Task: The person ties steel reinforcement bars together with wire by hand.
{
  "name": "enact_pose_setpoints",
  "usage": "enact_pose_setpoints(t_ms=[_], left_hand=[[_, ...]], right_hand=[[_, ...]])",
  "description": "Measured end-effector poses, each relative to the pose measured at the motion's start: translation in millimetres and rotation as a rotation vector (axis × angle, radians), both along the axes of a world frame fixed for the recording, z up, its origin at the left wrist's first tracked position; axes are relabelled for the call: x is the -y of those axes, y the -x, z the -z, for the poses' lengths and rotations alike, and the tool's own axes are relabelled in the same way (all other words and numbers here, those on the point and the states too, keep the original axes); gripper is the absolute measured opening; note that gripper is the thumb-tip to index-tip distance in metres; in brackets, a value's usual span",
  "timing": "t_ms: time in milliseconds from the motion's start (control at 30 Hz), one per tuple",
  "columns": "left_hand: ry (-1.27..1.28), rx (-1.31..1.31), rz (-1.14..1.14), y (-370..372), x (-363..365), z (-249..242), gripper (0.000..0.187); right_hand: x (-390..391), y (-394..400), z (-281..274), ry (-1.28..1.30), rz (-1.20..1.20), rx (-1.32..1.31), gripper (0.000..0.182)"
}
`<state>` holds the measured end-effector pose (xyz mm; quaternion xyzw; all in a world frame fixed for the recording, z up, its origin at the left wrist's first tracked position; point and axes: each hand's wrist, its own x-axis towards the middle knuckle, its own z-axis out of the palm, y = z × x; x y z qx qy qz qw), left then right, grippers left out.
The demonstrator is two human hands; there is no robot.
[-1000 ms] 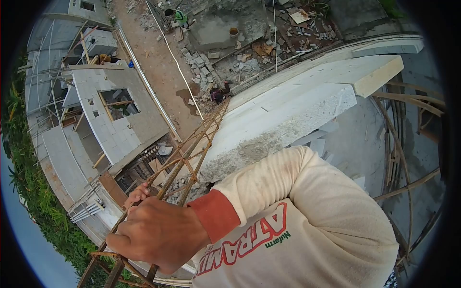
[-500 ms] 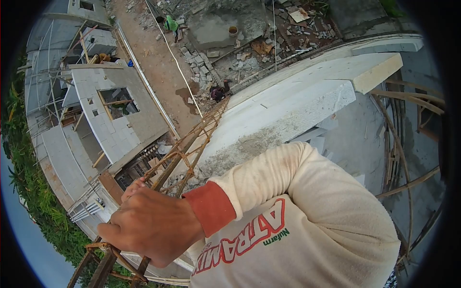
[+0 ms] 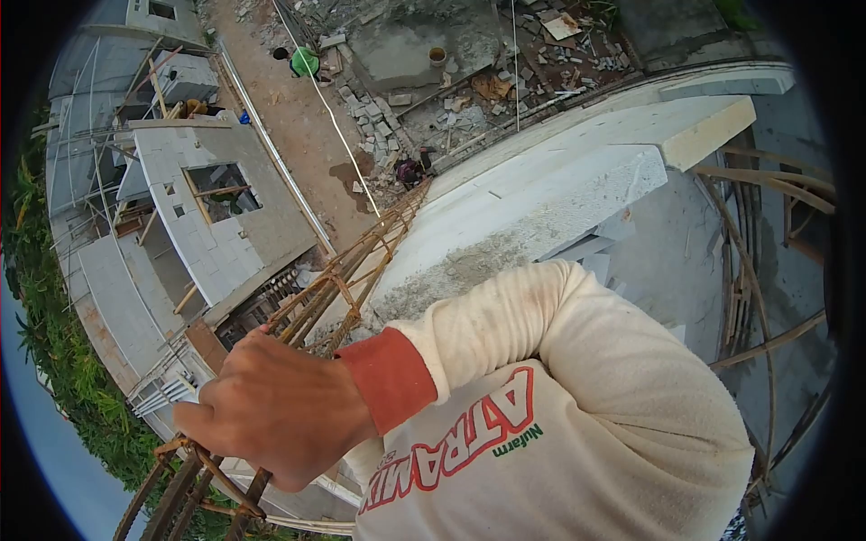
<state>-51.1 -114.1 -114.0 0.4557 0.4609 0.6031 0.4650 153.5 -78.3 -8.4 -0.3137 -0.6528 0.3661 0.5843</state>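
My right hand (image 3: 280, 406) comes in from the right in a cream sleeve with a red cuff (image 3: 390, 379). Its back faces up and its fingers are wrapped round a long rusty rebar cage (image 3: 338, 275). The cage runs from the lower left, under the hand, up to the middle of the view. Beside it lies the rough, mortar-marked end of a pale wall (image 3: 532, 221). My fingertips are mostly hidden behind the hand. My left hand is not in view.
Far below, a person in green (image 3: 304, 61) and another in dark clothes (image 3: 410, 171) are beside rubble (image 3: 374, 126). A block wall with a window opening (image 3: 225, 194) stands left. Curved wooden poles (image 3: 767, 180) are at right.
My right hand has shifted slightly left, with the near part of the rebar cage. The person in green has moved a little left and now appears bent over.
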Motion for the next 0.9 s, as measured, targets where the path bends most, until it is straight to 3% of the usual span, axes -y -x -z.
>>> enact_pose_setpoints(t_ms=[167, 367, 900], left_hand=[[0.001, 0.003, 0.003, 0.3, 0.1, 0.6, 0.018], [0.0, 0.01, 0.001, 0.6, 2.2, -0.3, 0.018], [-0.007, 0.034, -0.017, 0.9, 6.0, 6.2, 0.019]], right_hand=[[-1.4, 6.9, 1.9, -0.037, 0.103, -0.059, 0.04], [-1.2, -1.3, 0.4, 0.005, -0.038, 0.002, 0.043], [0.6, 7.3, 3.1, -0.02, 0.031, -0.026, 0.047]])
